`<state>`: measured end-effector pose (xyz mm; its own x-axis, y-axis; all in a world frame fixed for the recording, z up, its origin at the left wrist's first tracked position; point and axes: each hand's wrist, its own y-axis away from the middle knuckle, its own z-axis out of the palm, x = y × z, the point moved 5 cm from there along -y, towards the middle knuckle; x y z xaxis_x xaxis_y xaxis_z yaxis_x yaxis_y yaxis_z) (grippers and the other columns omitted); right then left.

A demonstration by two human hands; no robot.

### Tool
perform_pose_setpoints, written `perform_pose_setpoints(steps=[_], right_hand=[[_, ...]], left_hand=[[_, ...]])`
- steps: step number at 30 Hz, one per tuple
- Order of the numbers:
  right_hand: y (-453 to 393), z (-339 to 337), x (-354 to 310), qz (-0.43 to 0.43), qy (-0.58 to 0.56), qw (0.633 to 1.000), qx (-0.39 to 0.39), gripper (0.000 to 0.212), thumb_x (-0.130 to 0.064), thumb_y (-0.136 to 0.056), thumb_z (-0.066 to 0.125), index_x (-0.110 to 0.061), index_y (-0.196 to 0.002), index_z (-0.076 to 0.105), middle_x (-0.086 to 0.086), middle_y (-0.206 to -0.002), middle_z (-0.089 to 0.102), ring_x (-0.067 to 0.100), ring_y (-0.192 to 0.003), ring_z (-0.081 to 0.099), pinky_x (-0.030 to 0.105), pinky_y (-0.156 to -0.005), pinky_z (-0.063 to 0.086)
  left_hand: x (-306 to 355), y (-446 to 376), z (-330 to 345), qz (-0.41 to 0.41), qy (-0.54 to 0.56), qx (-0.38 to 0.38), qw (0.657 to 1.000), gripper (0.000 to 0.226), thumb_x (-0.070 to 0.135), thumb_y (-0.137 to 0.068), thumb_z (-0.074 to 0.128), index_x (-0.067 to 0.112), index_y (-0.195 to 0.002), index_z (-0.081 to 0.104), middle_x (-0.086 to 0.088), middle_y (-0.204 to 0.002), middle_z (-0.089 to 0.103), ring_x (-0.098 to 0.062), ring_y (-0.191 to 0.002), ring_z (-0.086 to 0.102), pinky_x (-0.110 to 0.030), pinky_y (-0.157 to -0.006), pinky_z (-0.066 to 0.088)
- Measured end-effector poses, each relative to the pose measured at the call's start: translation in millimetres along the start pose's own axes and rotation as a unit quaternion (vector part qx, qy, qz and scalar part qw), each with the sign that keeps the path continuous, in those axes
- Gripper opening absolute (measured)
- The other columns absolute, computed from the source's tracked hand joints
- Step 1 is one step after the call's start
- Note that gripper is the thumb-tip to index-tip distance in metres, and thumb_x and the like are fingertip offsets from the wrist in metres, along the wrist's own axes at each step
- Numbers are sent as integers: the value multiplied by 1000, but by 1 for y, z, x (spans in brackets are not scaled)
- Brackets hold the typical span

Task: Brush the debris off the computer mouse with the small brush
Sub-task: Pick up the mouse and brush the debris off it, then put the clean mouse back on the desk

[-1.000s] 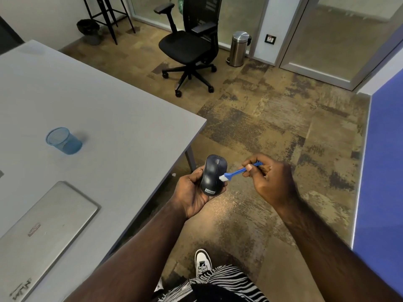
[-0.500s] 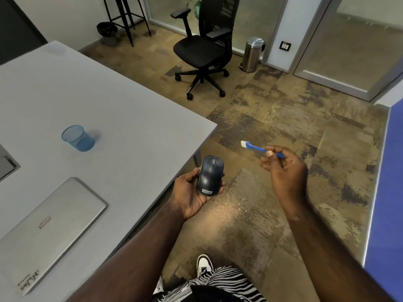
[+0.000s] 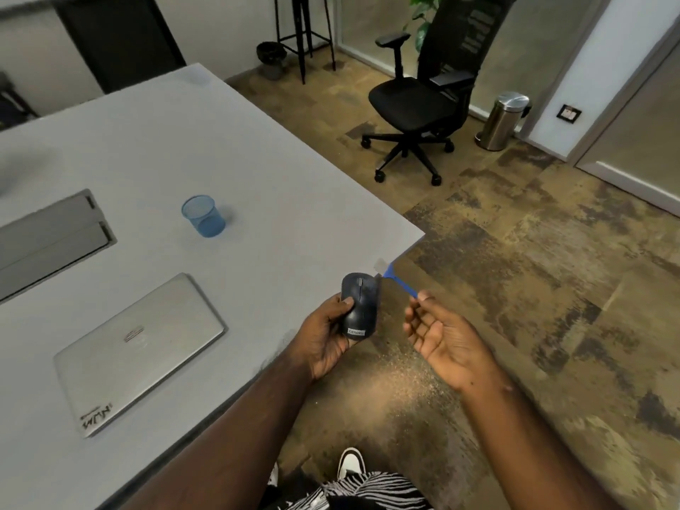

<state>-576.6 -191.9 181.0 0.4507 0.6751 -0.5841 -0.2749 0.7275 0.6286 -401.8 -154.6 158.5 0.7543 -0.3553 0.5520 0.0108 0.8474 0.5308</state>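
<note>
**Mouse in the left hand, brush pinched in the right, at the counter's corner**

Nearest the camera, a zebra-striped garment (image 3: 368, 489) and a white shoe (image 3: 351, 463) show at the bottom edge, above the patterned brown floor (image 3: 533, 288). A scatter of pale specks (image 3: 397, 380) lies on the floor under the hands.

The left hand (image 3: 327, 340) grips the dark computer mouse (image 3: 360, 305) from below and from its left side, thumb laid on the mouse's upper left edge. The mouse is held in the air, top face up, over the counter's near edge beside its corner, with a small label at its near end.

The right hand (image 3: 441, 340) is turned palm up, fingers loosely curled; thumb and fingertips pinch the end of the small blue brush (image 3: 399, 283). The brush slants up and to the left, and its pale bristle head sits just beyond the mouse's far right corner; whether it touches the mouse is blurred.

On the grey counter (image 3: 184, 141), a closed silver laptop (image 3: 140, 351) lies left of the hands. Farther back stands a blue mesh cup (image 3: 203, 216), with a recessed grey hatch (image 3: 51, 237) to its left.

Beyond the counter stand a black office chair (image 3: 430, 97), a steel pedal bin (image 3: 504, 119) and a black stool (image 3: 305, 31).
</note>
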Motion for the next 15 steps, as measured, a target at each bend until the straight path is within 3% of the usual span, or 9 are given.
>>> perform_pose_setpoints(steps=[4, 8, 11, 15], right_hand=[[-13, 24, 21, 61, 12, 997, -39, 7, -18, -88, 65, -12, -90, 68, 2, -78, 69, 12, -69, 69, 28, -61, 57], [-26, 51, 41, 94, 52, 990, -96, 29, -19, -83, 63, -12, -109, 72, -2, -80, 68, 11, -76, 70, 30, -65, 59], [-35, 72, 54, 97, 107, 982, -121, 25, -20, -90, 61, -15, -110, 74, -3, -80, 68, 13, -81, 69, 33, -72, 55], [-54, 105, 65, 70, 178, 978, -88, 17, -16, -101, 51, -16, -105, 68, -1, -78, 71, 17, -83, 72, 37, -78, 52]], left_hand=[[14, 5, -25, 33, -46, 30, 998, 28, 15, -77, 68, 11, -105, 71, -10, -99, 75, -26, -95, 69, -41, -79, 59], [30, 6, -59, 51, -105, 74, 990, 22, 23, -77, 71, 18, -98, 75, -6, -97, 76, -25, -96, 66, -38, -79, 55], [44, 3, -86, 52, -117, 107, 986, 26, 22, -81, 70, 17, -107, 72, -8, -104, 75, -28, -103, 64, -38, -78, 54], [66, -4, -114, 67, -104, 139, 982, 37, 17, -82, 71, 16, -119, 65, -11, -106, 74, -28, -100, 68, -37, -75, 56]])
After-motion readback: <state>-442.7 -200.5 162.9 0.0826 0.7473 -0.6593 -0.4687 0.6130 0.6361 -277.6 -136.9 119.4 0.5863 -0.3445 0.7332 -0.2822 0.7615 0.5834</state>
